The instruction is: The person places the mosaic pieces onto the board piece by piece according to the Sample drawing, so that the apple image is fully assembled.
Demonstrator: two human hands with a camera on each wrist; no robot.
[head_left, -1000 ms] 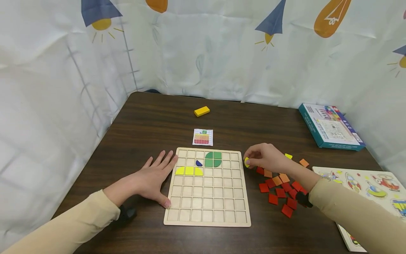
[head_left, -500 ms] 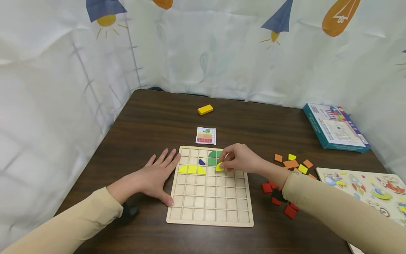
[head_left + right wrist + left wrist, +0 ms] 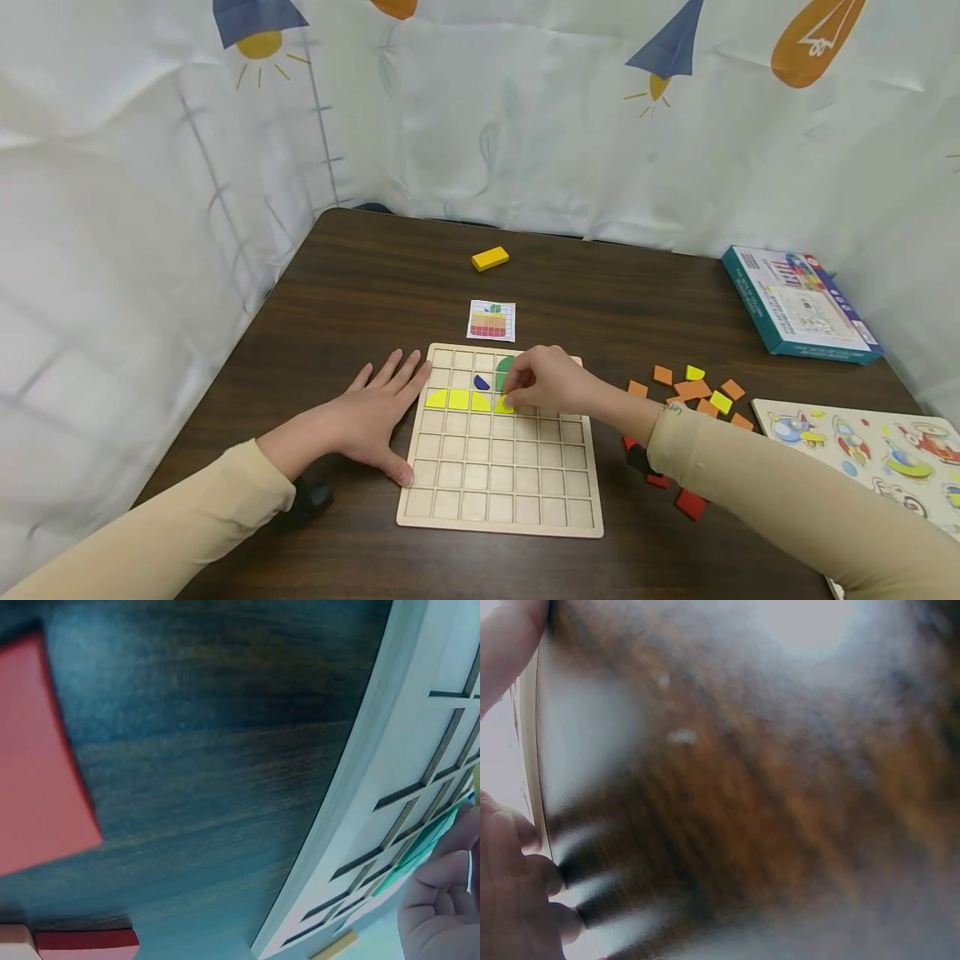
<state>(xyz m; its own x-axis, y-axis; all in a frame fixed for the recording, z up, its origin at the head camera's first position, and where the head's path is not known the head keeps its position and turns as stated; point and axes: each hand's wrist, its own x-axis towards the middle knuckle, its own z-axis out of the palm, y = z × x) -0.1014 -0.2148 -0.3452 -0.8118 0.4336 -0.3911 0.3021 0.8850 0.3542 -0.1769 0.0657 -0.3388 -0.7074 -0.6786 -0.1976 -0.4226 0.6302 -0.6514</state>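
Observation:
A pale wooden grid board [image 3: 491,529] lies on the dark table. My left hand [image 3: 363,429] rests at its left side with fingers spread, fingertips and thumb touching the edge. Over the upper part of the board, my right hand [image 3: 551,383] pinches a yellow quarter-round tile [image 3: 503,406] in a cell of the third row. Three yellow tiles [image 3: 458,401] sit to its left in that row. Above them are a dark blue half-round piece [image 3: 482,382] and green rounded tiles [image 3: 504,367], partly hidden by the right hand.
Loose orange tiles [image 3: 692,391], red tiles [image 3: 690,504] and a few yellow ones lie right of the board, partly under the right sleeve. A pattern card [image 3: 491,321] and yellow block [image 3: 490,259] lie beyond it. A picture puzzle [image 3: 855,442] and teal-edged box [image 3: 802,304] stand right.
My right hand has carried the yellow quarter-round tile left from beside the loose tiles onto the board, beside the yellow row. The left hand has stayed at the board's edge.

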